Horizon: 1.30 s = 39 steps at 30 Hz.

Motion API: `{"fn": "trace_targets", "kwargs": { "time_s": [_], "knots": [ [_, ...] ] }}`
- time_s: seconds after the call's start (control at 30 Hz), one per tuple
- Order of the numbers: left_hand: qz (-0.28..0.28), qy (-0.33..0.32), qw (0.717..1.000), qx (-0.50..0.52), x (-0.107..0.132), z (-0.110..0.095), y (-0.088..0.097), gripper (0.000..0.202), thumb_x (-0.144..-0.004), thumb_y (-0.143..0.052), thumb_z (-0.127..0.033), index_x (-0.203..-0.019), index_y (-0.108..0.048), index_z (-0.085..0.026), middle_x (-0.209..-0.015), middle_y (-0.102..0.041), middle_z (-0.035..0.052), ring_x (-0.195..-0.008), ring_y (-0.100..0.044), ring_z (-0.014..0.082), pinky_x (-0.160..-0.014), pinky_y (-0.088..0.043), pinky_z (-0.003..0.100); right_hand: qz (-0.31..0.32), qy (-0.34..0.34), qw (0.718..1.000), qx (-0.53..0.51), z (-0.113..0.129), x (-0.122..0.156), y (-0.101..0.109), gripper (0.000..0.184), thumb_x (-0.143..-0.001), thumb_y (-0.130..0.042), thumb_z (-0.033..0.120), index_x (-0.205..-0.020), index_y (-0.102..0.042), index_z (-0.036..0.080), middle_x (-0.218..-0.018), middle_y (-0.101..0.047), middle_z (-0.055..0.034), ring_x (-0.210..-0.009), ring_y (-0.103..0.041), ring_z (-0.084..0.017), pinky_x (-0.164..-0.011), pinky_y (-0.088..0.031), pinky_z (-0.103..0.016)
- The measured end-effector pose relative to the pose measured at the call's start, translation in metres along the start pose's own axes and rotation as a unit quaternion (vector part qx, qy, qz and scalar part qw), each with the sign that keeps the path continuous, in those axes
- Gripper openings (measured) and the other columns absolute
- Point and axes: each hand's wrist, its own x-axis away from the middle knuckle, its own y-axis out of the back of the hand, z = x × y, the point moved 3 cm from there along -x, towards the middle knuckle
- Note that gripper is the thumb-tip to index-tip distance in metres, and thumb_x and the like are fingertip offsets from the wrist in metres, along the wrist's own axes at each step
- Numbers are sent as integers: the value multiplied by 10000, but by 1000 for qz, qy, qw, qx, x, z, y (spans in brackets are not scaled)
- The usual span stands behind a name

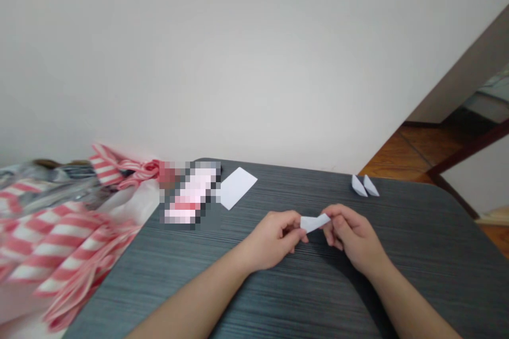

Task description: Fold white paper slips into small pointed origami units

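Observation:
Between my two hands, just above the dark table (262, 286), is a small folded piece of white paper (312, 223). Its left end is pinched in the fingers of my left hand (276, 238). My right hand (353, 238) grips the other end between thumb and fingers. Two small white folded paper boats (358, 186) stand side by side near the table's far right edge. Farther back on the left lies a flat white sheet of paper (238, 188).
A blurred-out phone-like device (194, 190) lies left of the white sheet. Red-and-white striped cloth (67, 243) is heaped beyond the table's left edge. A plain wall (254, 63) rises behind the table, and wooden floor (413, 145) shows at the right.

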Motion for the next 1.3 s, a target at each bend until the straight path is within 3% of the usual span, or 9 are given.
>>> {"fn": "trace_targets", "kwargs": {
  "time_s": [0.23,0.43,0.53,0.7,0.83,1.03,1.3],
  "knots": [
    [-12,-27,1000,9,1,-2,0,163,-910,-485,-202,-811,-605,-153,-623,-551,-26,-538,-511,85,-528,-382,184,-19,-18,992,124,10,-2,-2,255,-924,-563,388,-788,-631,183,-548,-547,29,-513,-502,-130,-531,-381,-255],
    [-27,-45,997,49,0,-3,-3,240,-956,-479,-273,-1155,-576,-180,-862,-657,23,-568,-554,82,-550,-437,202,6,-34,982,187,7,-4,-2,269,-939,-533,368,-789,-653,180,-546,-572,25,-514,-520,-134,-544,-389,-256],
    [-29,-44,997,49,-1,-3,-3,201,-952,-512,-307,-1100,-566,-182,-881,-659,24,-566,-553,77,-535,-429,196,15,-27,981,194,5,-4,-2,271,-941,-528,358,-786,-659,178,-552,-577,24,-522,-528,-133,-547,-388,-252],
    [-34,-49,998,18,0,-1,-2,154,-962,-503,-323,-979,-550,-177,-669,-576,-33,-551,-547,88,-519,-403,187,23,-19,981,193,8,-5,-3,253,-935,-531,337,-780,-657,182,-556,-572,31,-524,-534,-128,-549,-389,-243],
    [-37,-62,997,-5,0,-3,-1,146,-970,-487,-293,-981,-573,-175,-635,-557,-42,-552,-554,89,-529,-408,185,27,-13,981,193,9,-6,-4,241,-931,-530,330,-798,-668,183,-566,-580,31,-524,-540,-125,-550,-391,-239],
    [-47,-80,995,-46,1,-8,1,194,-984,-446,-256,-1031,-614,-173,-673,-586,-27,-581,-570,91,-586,-439,196,22,-19,980,197,8,-5,-3,252,-926,-530,336,-782,-668,182,-541,-578,31,-519,-539,-130,-553,-393,-242],
    [-68,-128,979,-141,1,-11,4,148,-924,-519,-177,-996,-649,-178,-910,-673,27,-785,-595,136,-707,-441,232,24,-25,979,199,9,-6,-5,278,-927,-520,341,-751,-663,179,-530,-576,27,-506,-527,-128,-548,-389,-246]
  ]
}}
